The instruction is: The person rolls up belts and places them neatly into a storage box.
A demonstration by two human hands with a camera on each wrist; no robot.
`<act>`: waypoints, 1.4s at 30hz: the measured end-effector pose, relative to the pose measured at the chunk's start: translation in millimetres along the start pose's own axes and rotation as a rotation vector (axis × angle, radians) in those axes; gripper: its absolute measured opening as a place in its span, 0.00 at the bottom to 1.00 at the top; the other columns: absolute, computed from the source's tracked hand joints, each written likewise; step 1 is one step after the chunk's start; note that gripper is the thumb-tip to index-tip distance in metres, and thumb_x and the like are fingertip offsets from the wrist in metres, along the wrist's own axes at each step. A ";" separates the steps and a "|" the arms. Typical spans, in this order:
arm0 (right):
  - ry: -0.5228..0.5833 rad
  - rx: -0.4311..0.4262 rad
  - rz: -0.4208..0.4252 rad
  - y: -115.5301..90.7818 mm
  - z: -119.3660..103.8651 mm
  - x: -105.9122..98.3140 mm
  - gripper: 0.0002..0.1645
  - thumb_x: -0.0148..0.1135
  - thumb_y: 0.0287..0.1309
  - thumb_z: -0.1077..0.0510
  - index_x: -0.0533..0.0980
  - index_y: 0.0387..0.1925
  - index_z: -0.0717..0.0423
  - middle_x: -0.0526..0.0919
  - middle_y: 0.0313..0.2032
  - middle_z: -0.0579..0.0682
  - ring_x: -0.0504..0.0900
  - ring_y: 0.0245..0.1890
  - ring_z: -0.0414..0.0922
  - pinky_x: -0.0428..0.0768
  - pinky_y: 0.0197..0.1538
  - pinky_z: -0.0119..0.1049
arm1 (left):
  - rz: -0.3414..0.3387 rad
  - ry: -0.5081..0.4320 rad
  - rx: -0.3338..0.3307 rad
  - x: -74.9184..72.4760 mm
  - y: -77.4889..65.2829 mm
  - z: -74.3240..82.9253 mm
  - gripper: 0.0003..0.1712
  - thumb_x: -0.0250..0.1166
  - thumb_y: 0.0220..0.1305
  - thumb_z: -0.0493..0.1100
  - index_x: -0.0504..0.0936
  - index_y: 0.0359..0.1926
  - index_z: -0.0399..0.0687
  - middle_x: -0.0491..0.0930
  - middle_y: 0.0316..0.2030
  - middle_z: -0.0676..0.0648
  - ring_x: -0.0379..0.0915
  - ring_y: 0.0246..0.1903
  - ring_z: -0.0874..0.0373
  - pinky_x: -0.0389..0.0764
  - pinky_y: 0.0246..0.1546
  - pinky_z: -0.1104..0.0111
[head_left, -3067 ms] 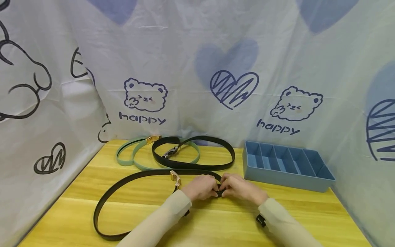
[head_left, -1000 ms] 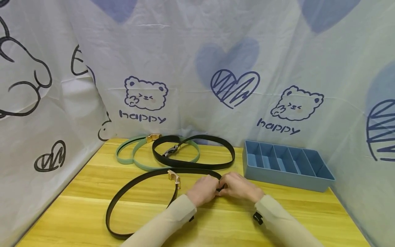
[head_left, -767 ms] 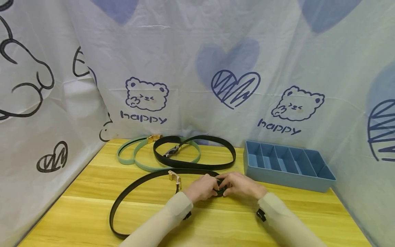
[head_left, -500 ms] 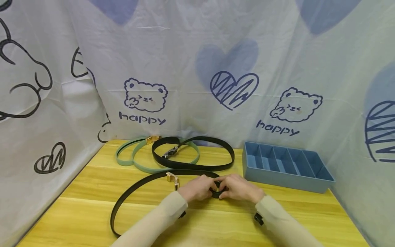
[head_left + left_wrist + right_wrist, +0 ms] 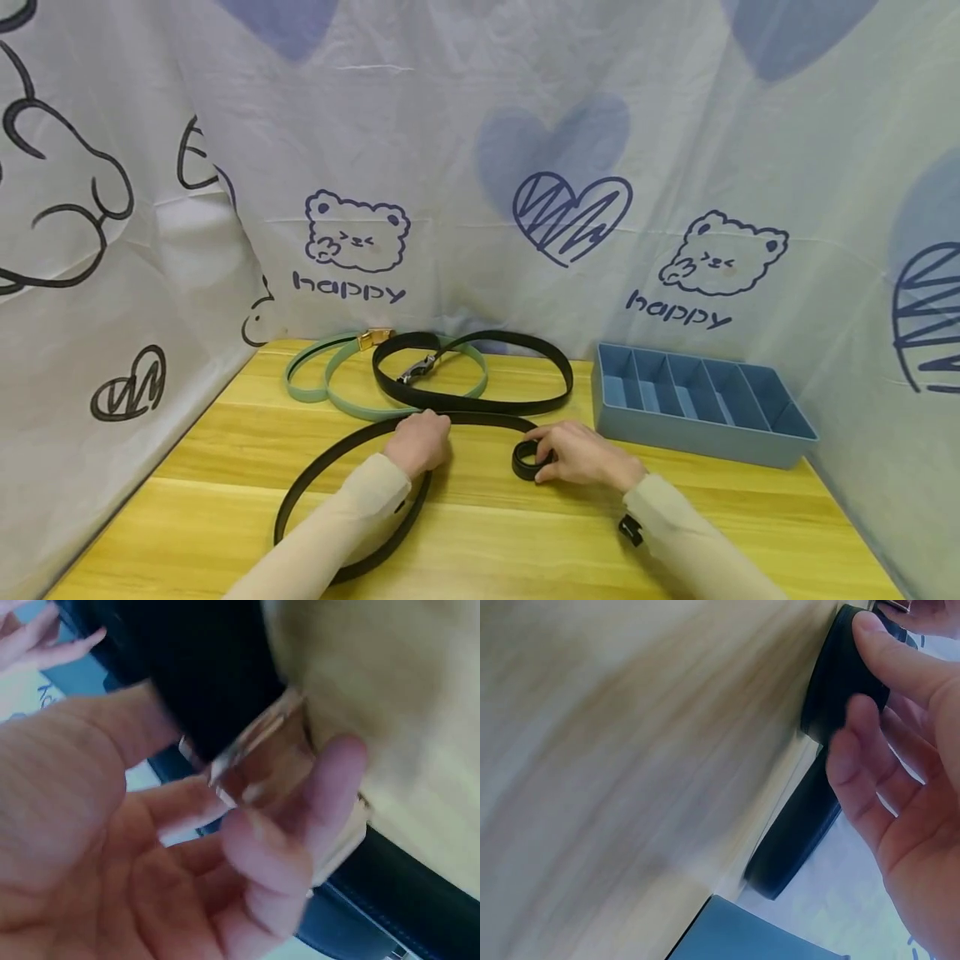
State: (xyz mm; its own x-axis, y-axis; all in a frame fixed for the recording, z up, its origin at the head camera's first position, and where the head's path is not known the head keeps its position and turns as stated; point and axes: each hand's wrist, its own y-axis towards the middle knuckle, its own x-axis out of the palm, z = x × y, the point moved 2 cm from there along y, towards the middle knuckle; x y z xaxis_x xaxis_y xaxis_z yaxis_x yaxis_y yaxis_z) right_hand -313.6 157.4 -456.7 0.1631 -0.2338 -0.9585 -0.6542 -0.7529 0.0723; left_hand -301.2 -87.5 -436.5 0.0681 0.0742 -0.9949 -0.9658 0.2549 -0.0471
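Observation:
A black belt (image 5: 315, 467) lies on the table in a wide loop standing on its edge, its right end wound into a small coil (image 5: 522, 461). My right hand (image 5: 588, 454) holds this coil between thumb and fingers; the right wrist view shows the thumb on the dark roll (image 5: 836, 682). Over the belt's other end is my left hand (image 5: 420, 442), which hides the buckle in the head view. In the left wrist view its fingers curl round the rose-gold buckle (image 5: 270, 765) where the black strap meets it; that view is partly blurred.
Behind lie a second black belt (image 5: 551, 358) with a silver buckle (image 5: 416, 369) and a green belt (image 5: 303, 393) with a gold buckle (image 5: 375, 337). A blue-grey divided box (image 5: 697, 433) stands at the back right, before a printed curtain (image 5: 465, 250).
My left hand has left the coil and moved left onto the buckle. The right hand stays at the coil. Since the earliest frame, the loop's left side has drawn inward to the right.

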 end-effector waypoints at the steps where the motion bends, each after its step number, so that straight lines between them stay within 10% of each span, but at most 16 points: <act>1: -0.003 0.002 0.001 -0.5 0.3 0.3 0.10 0.68 0.44 0.43 0.82 0.27 0.42 0.75 0.53 0.46 0.79 0.39 0.39 0.75 0.42 0.35 | 0.012 -0.013 0.021 1.8 0.2 0.0 0.06 0.63 0.44 0.32 0.77 0.25 0.46 0.75 0.27 0.44 0.72 0.26 0.49 0.72 0.23 0.58; 6: -0.001 0.021 -0.007 -3.0 2.4 0.1 0.10 0.69 0.42 0.42 0.82 0.26 0.41 0.76 0.52 0.46 0.78 0.41 0.40 0.75 0.42 0.35 | 0.033 -0.108 0.115 -6.3 -3.1 5.7 0.09 0.65 0.41 0.31 0.73 0.19 0.46 0.68 0.17 0.49 0.61 0.17 0.57 0.65 0.16 0.66; 12: 0.016 0.029 -0.015 -6.3 4.2 -1.2 0.10 0.70 0.42 0.42 0.82 0.25 0.40 0.76 0.52 0.47 0.78 0.42 0.42 0.75 0.42 0.34 | 0.006 -0.288 0.259 -51.4 -5.2 13.2 0.14 0.63 0.46 0.33 0.76 0.09 0.51 0.68 0.08 0.57 0.59 0.09 0.65 0.64 0.12 0.72; 20: 0.035 0.030 -0.026 -10.6 6.2 -2.2 0.09 0.70 0.41 0.43 0.81 0.24 0.40 0.76 0.52 0.48 0.78 0.43 0.43 0.75 0.39 0.31 | 0.236 -0.144 0.373 -109.1 -11.0 6.2 0.16 0.58 0.46 0.31 0.83 0.20 0.59 0.75 0.19 0.61 0.66 0.21 0.68 0.70 0.25 0.74; 28: 0.061 0.041 -0.039 -14.3 8.0 -3.1 0.09 0.70 0.42 0.44 0.82 0.24 0.40 0.76 0.51 0.49 0.78 0.43 0.44 0.75 0.36 0.29 | 0.299 -0.020 0.377 -128.7 -13.1 -35.6 0.23 0.56 0.55 0.28 0.83 0.39 0.63 0.79 0.30 0.56 0.67 0.22 0.61 0.69 0.20 0.69; 33: 0.051 0.051 -0.046 -15.5 9.0 -3.6 0.09 0.69 0.42 0.43 0.81 0.24 0.40 0.76 0.51 0.48 0.78 0.43 0.44 0.75 0.41 0.33 | 0.309 0.083 0.303 -138.9 -11.6 -73.5 0.42 0.53 0.54 0.24 0.60 0.66 0.64 0.72 0.16 0.51 0.59 0.11 0.61 0.63 0.11 0.71; 42: 0.016 0.055 -0.039 -24.4 10.1 -5.8 0.09 0.69 0.42 0.43 0.80 0.22 0.40 0.77 0.50 0.50 0.76 0.47 0.45 0.75 0.45 0.39 | 0.340 -0.081 0.190 -136.5 -15.8 -129.9 0.22 0.57 0.45 0.20 0.77 0.33 0.51 0.79 0.31 0.51 0.74 0.30 0.54 0.75 0.31 0.61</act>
State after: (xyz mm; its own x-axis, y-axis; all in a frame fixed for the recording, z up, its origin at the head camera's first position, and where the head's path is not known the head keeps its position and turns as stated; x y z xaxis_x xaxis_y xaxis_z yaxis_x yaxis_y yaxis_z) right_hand -306.0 183.3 -455.7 0.2013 -0.2150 -0.9556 -0.6865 -0.7269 0.0190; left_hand -327.8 -226.8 -311.6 -0.2209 0.2593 -0.9402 -0.8738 0.3755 0.3089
